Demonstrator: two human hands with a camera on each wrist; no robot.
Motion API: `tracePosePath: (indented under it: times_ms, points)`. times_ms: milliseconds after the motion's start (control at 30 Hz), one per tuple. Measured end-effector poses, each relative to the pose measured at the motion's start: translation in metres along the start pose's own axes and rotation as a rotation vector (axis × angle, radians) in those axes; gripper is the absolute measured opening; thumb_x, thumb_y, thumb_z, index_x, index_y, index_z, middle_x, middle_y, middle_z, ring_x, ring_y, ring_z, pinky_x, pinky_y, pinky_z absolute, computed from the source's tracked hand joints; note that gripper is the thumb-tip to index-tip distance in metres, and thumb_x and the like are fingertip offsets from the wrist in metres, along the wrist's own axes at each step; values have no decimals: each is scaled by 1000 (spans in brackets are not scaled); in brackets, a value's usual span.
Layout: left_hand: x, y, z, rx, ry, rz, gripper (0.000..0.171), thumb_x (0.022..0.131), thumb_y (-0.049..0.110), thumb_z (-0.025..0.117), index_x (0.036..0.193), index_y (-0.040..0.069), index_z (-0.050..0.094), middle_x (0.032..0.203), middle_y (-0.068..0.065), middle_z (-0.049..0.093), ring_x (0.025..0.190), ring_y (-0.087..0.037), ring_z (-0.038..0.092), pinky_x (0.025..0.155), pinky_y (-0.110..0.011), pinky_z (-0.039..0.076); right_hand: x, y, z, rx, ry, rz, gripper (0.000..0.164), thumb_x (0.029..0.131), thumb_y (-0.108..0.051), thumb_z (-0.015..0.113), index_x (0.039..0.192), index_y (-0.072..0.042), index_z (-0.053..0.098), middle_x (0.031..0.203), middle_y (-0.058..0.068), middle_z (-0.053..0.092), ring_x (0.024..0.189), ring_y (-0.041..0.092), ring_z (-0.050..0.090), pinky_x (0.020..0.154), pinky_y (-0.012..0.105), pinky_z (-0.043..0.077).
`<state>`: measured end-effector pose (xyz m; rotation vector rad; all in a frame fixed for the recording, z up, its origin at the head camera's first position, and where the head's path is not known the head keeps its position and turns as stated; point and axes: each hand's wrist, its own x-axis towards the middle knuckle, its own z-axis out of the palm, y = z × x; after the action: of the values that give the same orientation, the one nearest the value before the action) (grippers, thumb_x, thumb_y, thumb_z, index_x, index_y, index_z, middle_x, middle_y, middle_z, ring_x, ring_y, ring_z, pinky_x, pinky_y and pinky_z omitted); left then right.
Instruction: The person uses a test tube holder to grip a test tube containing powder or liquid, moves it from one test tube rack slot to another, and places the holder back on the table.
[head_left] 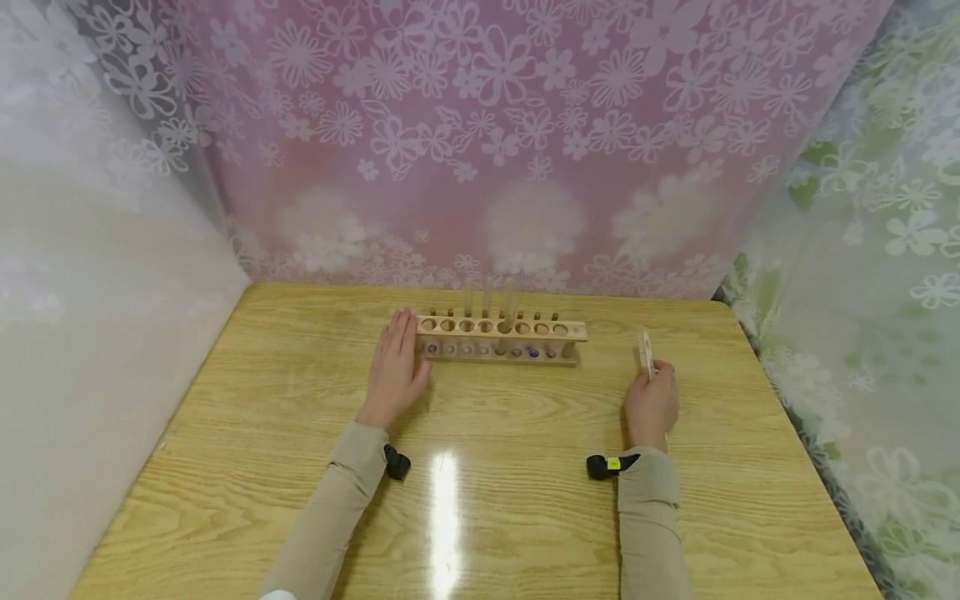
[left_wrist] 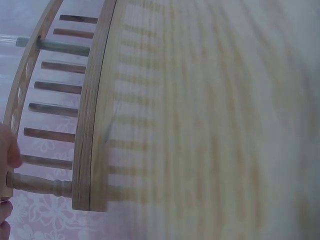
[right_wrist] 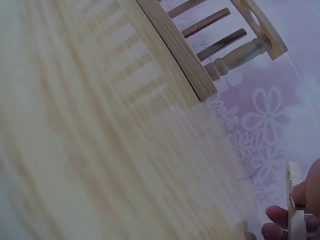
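A wooden test tube rack [head_left: 501, 330] stands toward the back of the table, with a row of round holes along its upper board. A clear test tube [head_left: 509, 304] stands upright in one hole; two more clear tubes rise behind it. My left hand [head_left: 393, 367] rests against the rack's left end, fingers straight and thumb spread along the front. Right of the rack, my right hand [head_left: 651, 404] holds a pale wooden test tube clamp [head_left: 646, 350], its tip pointing away from me. In the right wrist view, thumb and fingertips pinch the clamp [right_wrist: 296, 225].
The wood-grain table [head_left: 517, 417] reaches back to a pink floral curtain [head_left: 450, 167]. Pale hangings stand at left and right [head_left: 885, 333]. Short wooden pegs [left_wrist: 55, 87] line the rack's back. A blue spot [head_left: 533, 352] shows at the rack's lower board.
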<state>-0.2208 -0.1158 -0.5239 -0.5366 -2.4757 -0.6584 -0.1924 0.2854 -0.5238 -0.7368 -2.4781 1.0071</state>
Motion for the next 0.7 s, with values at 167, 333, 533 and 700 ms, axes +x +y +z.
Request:
tracePosePath:
  times_ms: [167,333,533,700]
  points:
    - [2,3,-1,0,-30,-45,55,99,8,48,149,-11,33,155,-26,32,146,-39,25,120,-50,18,1,-1,-4,57,-7,-76,34,103,-12,46,129,8,52,115,31,58,105,48,55,88,61,43]
    - [3,6,-2,20,-38,-80,48,105,11,42,148,-11,36,154,-25,34,146,-38,26,119,-53,21,3,-4,-7,109,1,-115,30,98,-7,54,122,11,60,111,31,60,105,48,56,92,58,43]
    - [5,7,-1,51,9,-74,46,103,8,48,143,-12,42,149,-27,42,143,-40,32,118,-52,23,3,-12,-14,129,15,-141,27,98,-10,60,119,7,63,111,27,63,103,43,58,89,56,44]
    - [9,7,2,86,19,-76,45,101,7,50,141,-13,45,145,-29,46,140,-42,36,117,-53,25,0,-21,-22,117,-6,-143,29,99,-14,60,121,4,63,112,25,64,98,41,57,82,52,44]
